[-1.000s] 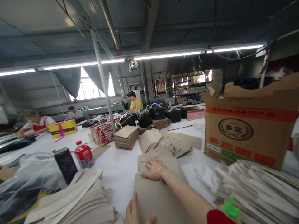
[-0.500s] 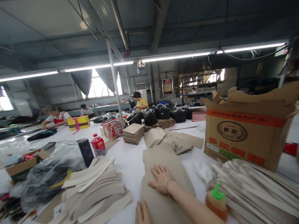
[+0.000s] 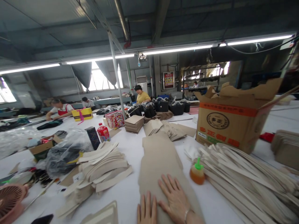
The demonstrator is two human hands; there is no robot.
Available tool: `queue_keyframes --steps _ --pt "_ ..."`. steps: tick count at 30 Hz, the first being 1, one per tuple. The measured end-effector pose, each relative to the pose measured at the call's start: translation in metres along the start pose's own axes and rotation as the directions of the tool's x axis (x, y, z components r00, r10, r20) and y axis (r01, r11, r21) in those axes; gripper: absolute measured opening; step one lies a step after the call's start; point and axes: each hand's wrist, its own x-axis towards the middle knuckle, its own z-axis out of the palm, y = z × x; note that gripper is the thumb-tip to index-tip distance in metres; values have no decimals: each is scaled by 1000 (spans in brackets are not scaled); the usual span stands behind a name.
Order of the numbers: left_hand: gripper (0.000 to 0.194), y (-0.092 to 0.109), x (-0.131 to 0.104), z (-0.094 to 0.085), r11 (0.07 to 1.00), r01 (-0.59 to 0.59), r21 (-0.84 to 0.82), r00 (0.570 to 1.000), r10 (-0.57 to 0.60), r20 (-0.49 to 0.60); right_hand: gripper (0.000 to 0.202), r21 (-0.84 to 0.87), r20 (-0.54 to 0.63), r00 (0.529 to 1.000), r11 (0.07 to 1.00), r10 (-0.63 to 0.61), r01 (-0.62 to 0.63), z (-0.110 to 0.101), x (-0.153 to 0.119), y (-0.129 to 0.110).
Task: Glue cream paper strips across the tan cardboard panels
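A long grey-brown cardboard sheet (image 3: 161,158) with curved edges lies on the white table before me. My right hand (image 3: 175,196) rests flat on its near part, fingers spread, a bracelet at the wrist. Beside it, at the lower edge of the view, my left hand (image 3: 147,210) lies palm down with fingers stretched out on the sheet's left side. Neither hand grips anything. To the right of the sheet stands a squeeze bottle (image 3: 197,174) with a green cap and amber liquid.
Cut cardboard strips are piled at left (image 3: 105,168) and at right (image 3: 235,174). Beyond the sheet lie stacked cardboard pieces (image 3: 134,124). A large carton (image 3: 224,124) stands at right. A pink fan (image 3: 10,199) is at lower left. Several people work farther back.
My right hand has drawn back toward me along the sheet. More of my left hand shows now. The view has shifted, bringing the fan into sight.
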Motion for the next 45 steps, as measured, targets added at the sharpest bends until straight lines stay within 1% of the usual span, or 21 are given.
queue_keyframes --steps 2,3,6,7,10,12,14,16,18,20,22,25,27,29,32,36,39,41,42,43,45 --pt "77 1 -20 0 993 -57 105 997 52 48 71 -6 6 1000 1000 -15 15 -4 -10 -8" --pt "80 0 -29 0 987 -77 143 996 70 52 70 -10 13 1000 1000 -24 24 -7 -14 -12" --pt "74 -5 -50 6 973 -92 210 995 97 -14 66 -12 40 998 999 -42 43 -17 -25 -21" --pt "73 -7 -55 9 969 -91 230 994 104 -43 66 -11 30 999 999 -34 34 -19 -32 -23" --pt "73 -11 -60 16 951 -88 295 989 119 -87 65 -7 -44 997 998 65 -65 -20 -60 -21" --pt "72 -11 -60 16 943 -90 320 987 128 -101 61 -2 -57 992 993 116 -117 -18 -80 -17" --pt "71 -10 -61 14 943 -99 318 984 141 -111 54 8 -34 993 994 113 -112 -16 -95 -12" --pt "70 -10 -63 13 943 -119 310 980 161 -115 48 21 -44 992 993 121 -120 -18 -99 -7" --pt "69 -13 -69 15 939 -149 310 973 195 -121 45 28 -80 984 988 156 -154 -21 -93 -3" --pt "68 -17 -75 21 928 -190 321 960 245 -138 46 25 -96 981 986 168 -167 -23 -81 0" --pt "67 -22 -79 27 902 -264 341 933 328 -146 46 18 -70 988 990 140 -139 -21 -68 3" --pt "69 -27 -80 33 833 -399 382 872 474 -121 48 -2 -15 997 997 81 -81 -14 -53 8" --pt "75 -27 -75 34 797 -439 415 846 523 -109 47 -28 -2 999 999 41 -41 -10 -45 12" --pt "79 -24 -67 32 787 -436 437 840 531 -116 46 -56 -17 1000 998 -2 1 -9 -35 17" --pt "74 -16 -49 28 818 -399 415 861 490 -138 46 -110 -58 997 993 -53 46 -12 -14 24" --pt "63 0 -19 19 893 -313 324 919 371 -134 49 -193 -81 995 980 -53 37 -21 21 32" --pt "63 9 -6 11 923 -262 282 944 305 -122 50 -212 -74 996 977 -55 38 -30 39 33" --pt "64 13 -8 7 934 -243 261 956 277 -101 53 -214 -78 996 977 -41 23 -37 39 29" --pt "64 13 -13 6 939 -238 249 960 266 -88 55 -215 -84 996 976 -27 9 -39 34 26" --pt "64 12 -20 5 943 -234 237 964 257 -74 57 -218 -92 996 976 -11 -9 -40 25 24" --pt "64 9 -38 4 947 -242 212 966 256 -37 60 -214 -96 995 976 13 -33 -37 -3 18"
